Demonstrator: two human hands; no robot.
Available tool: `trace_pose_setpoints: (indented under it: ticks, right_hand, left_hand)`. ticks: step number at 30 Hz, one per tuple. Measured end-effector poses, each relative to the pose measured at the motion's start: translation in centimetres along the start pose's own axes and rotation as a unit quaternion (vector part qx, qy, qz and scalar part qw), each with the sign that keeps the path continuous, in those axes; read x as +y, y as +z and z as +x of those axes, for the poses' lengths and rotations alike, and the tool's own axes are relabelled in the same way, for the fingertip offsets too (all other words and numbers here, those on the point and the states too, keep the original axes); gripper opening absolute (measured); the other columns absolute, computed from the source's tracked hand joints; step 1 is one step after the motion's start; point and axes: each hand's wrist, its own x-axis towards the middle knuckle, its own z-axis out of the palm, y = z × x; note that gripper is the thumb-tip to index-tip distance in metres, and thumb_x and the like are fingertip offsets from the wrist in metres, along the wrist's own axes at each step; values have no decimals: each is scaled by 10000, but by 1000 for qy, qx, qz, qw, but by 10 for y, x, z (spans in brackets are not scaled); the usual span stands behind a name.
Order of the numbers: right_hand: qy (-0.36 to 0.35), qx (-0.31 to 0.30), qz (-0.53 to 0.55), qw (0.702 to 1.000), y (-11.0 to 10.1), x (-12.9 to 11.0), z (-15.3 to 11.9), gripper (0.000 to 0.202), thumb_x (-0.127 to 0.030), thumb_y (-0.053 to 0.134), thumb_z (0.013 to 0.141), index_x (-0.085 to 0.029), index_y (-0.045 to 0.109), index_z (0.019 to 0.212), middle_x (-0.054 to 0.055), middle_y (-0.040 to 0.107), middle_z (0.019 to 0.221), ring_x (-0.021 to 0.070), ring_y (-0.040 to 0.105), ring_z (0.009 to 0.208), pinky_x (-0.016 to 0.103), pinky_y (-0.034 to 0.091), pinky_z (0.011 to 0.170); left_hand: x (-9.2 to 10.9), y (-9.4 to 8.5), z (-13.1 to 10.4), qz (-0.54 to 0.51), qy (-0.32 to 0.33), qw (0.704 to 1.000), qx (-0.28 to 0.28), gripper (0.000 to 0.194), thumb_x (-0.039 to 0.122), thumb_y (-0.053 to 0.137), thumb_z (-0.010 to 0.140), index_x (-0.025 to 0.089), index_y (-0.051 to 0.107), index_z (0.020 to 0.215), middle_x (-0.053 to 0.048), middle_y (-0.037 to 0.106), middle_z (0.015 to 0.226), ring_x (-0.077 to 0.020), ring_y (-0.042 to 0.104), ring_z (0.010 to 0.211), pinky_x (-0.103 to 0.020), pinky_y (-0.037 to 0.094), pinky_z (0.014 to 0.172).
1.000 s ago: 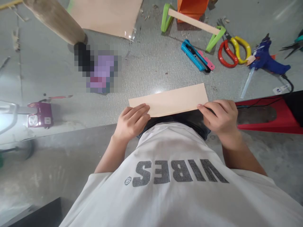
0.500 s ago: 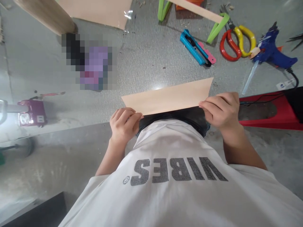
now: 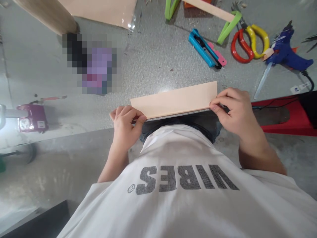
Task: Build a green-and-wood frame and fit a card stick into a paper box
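Observation:
A long beige strip (image 3: 174,99) lies at the table's near edge, in front of my body. My left hand (image 3: 126,124) pinches its near left corner between thumb and fingers. At the near right corner my right hand (image 3: 232,110) holds the strip the same way. The strip's near edge runs along the table edge, and its far edge rests over the grey table (image 3: 151,66). Beyond it lies a blue cutter (image 3: 201,49) beside a pink piece (image 3: 218,55).
Red-and-yellow-handled pliers (image 3: 241,46), a blue glue gun (image 3: 284,49) with its cord and a green-ended piece (image 3: 228,28) lie at the back right. At left are a wooden cylinder (image 3: 49,15), a pixelated purple object (image 3: 99,66), a beige sheet (image 3: 104,11) and a maroon device (image 3: 33,118).
The strip has shifted slightly and now lies flatter along the table edge. My left hand has moved a little left and my right hand slightly right; both still hold the strip.

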Motion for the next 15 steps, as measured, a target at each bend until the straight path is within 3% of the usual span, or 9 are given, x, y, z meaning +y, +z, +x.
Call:
trace_pose_setpoints:
  ticks: [5,9,13,15]
  right_hand:
    - [-25,41,-59,997,2,-8,2,216,-265,711,1076,-269,832,898,94,806,1042,319,666,1040,536,423,974]
    - [-105,60,-90,989,20,-23,4,209,-204,728,1080,-313,871,973,56,823,997,276,630,1017,530,372,977]
    - [-203,125,-122,964,43,-45,8,223,-152,731,1132,-311,858,1042,-3,823,957,218,604,962,473,381,970]
    - [-230,145,-107,956,52,-55,10,209,-143,744,1143,-304,853,1067,-10,837,979,206,613,977,453,398,976]
  left_hand:
    - [-5,10,-5,-21,9,999,44,272,386,749,1144,279,740,895,-76,773,973,-320,672,984,-562,468,989]
    - [-12,19,-9,1,74,994,86,333,462,680,1208,287,757,934,-84,793,983,-302,673,951,-552,441,980]
    - [-14,21,-9,37,179,973,142,165,200,687,1164,303,766,1062,-37,810,959,-243,677,859,-499,431,913]
    - [-9,22,-9,60,208,965,145,293,56,639,1102,308,781,1148,-22,814,953,-225,678,835,-481,426,897]
